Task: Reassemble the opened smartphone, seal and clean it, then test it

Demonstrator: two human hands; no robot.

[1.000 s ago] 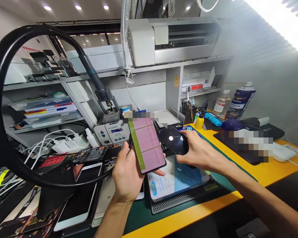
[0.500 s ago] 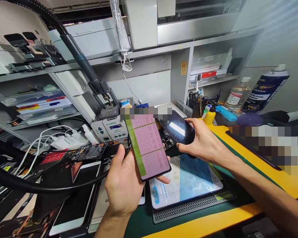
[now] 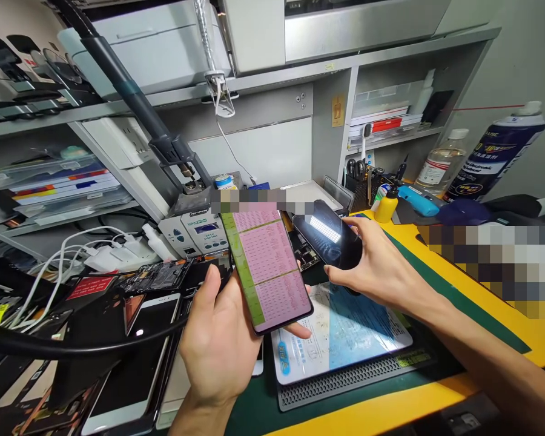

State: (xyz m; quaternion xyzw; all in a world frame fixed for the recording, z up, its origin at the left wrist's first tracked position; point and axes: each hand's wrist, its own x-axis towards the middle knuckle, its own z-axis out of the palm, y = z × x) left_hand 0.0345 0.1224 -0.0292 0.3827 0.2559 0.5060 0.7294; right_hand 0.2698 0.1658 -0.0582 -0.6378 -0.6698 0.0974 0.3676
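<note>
A smartphone (image 3: pixel 272 272) with a lit pink and green screen, filled with rows of small text, rests across the fingers of my left hand (image 3: pixel 222 345). The thumb stands off to the side; fingertips show past the phone's right edge. My right hand (image 3: pixel 372 260) grips a second phone, dark-screened (image 3: pixel 331 233), between thumb and fingers. That black glass reflects a bright grid of lamp light. Just behind and between the two phones shows part of a circuit board (image 3: pixel 306 254). Both phones are held above a blue and white work pad (image 3: pixel 336 345).
Under the pad is a grey perforated mat (image 3: pixel 345 381). Several phones, including a white-framed one (image 3: pixel 131 375), and loose parts crowd the left. A black cable (image 3: pixel 95 348) arcs across them. Behind stand a soldering station (image 3: pixel 204 233), a yellow bottle (image 3: pixel 386 206) and a spray can (image 3: pixel 495 151).
The camera view has shifted slightly, so the bench and shelves sit differently in the frame. Both hands keep hold of their phones, with the dark phone now slightly farther right.
</note>
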